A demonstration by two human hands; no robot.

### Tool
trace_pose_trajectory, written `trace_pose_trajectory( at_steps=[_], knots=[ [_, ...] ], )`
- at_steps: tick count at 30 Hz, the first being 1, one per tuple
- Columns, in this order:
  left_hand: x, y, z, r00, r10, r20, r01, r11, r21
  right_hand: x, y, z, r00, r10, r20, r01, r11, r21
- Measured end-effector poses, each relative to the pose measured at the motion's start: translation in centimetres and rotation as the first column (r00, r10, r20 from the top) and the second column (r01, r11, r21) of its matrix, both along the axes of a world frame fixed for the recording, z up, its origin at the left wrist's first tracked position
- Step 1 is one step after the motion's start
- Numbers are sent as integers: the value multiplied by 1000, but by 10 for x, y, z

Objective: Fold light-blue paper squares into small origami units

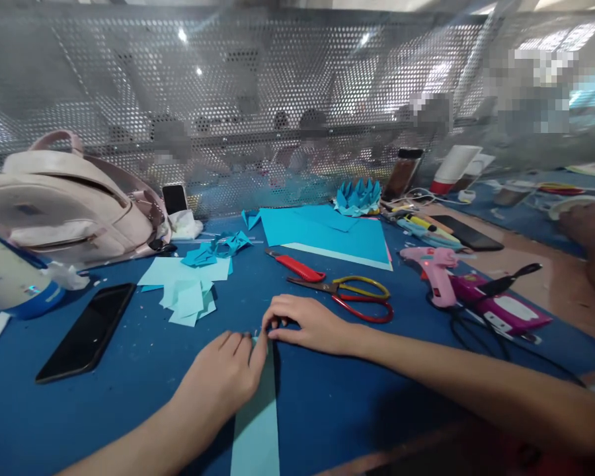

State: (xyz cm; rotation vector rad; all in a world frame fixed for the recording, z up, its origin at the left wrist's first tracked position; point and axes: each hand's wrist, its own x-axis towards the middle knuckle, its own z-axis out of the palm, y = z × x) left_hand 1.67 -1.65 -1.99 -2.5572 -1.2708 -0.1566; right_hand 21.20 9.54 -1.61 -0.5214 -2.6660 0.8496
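Note:
A long pale blue-green paper strip (256, 423) lies on the blue table and runs toward me. My left hand (231, 370), its fingers curled, presses on the strip's far end, the thumb along its right edge. From the right, my right hand (307, 322) meets the left thumb there, thumb and bent fingers closed at the corner of the strip. The fingers partly hide that far end. Just beyond my right hand lie scissors (344, 289) with one yellow and one red handle, and a red box cutter (300, 267).
Small pale paper pieces (187, 299) and a black phone (92, 330) lie left. Bright blue sheets (322, 231) and a folded blue paper piece (357, 197) are at the back. Right are a pink glue gun (437, 271) with a cord and a purple box (506, 305). A backpack (69, 205) stands back left.

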Motion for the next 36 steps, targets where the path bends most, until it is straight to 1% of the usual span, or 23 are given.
trace_pose_trajectory(
  at_steps=[2,3,4,5,6,7,9,10,11,12,14,16,18,21,23,26,29,31,32,34,36],
  knots=[
    [-6,13,11,999,-11,45,14,998,-63,0,-1,-2,999,-34,-19,34,999,-22],
    [-9,21,15,993,1,121,12,993,-113,0,-1,-4,998,-64,-29,63,997,-48],
    [-12,29,20,918,90,387,8,970,-245,0,-1,-5,995,-97,-40,93,992,-80],
    [-14,36,22,875,130,466,8,959,-282,0,-1,-7,990,-128,-49,122,986,-115],
    [-15,42,24,851,158,500,3,952,-306,0,0,-8,986,-155,-57,146,978,-148],
    [-16,46,23,802,205,561,-1,940,-342,0,0,-8,983,-174,-63,161,972,-173],
    [-18,51,20,715,252,652,11,929,-371,-1,2,-9,979,-188,-80,166,961,-220],
    [-18,51,17,673,251,696,36,928,-370,-1,2,-8,977,-194,-93,165,952,-257],
    [-19,50,13,649,229,725,66,933,-353,-1,3,-8,975,-197,-108,157,942,-297],
    [-20,49,9,653,189,733,91,942,-323,-1,3,-7,973,-196,-123,145,932,-333],
    [-22,47,3,715,117,689,109,955,-276,-2,2,-6,973,-181,-144,115,919,-378],
    [-25,45,-1,763,104,638,94,959,-268,-2,1,-5,975,-162,-150,96,922,-375],
    [-27,44,-2,788,97,609,90,959,-270,-1,0,-6,975,-160,-152,97,928,-360],
    [-26,43,0,828,50,558,119,957,-263,-1,-2,-8,970,-175,-168,110,936,-335],
    [-24,41,4,848,25,529,147,949,-280,-1,-2,-9,969,-168,-184,100,938,-332],
    [-21,39,10,828,37,560,210,905,-370,0,-3,-8,976,-125,-179,64,948,-313],
    [-21,40,15,767,109,633,260,849,-461,1,-3,-4,983,-86,-161,35,954,-298],
    [-22,42,16,710,201,675,253,822,-510,0,-3,-1,986,-72,-151,20,947,-321],
    [-23,43,17,661,278,697,237,803,-546,0,-3,0,987,-66,-146,13,941,-337],
    [-25,46,17,528,452,719,213,749,-628,-1,-3,1,989,-55,-138,0,930,-367],
    [-27,47,16,401,582,708,202,697,-688,-1,-3,1,989,-53,-135,-4,922,-388]
  ],
)
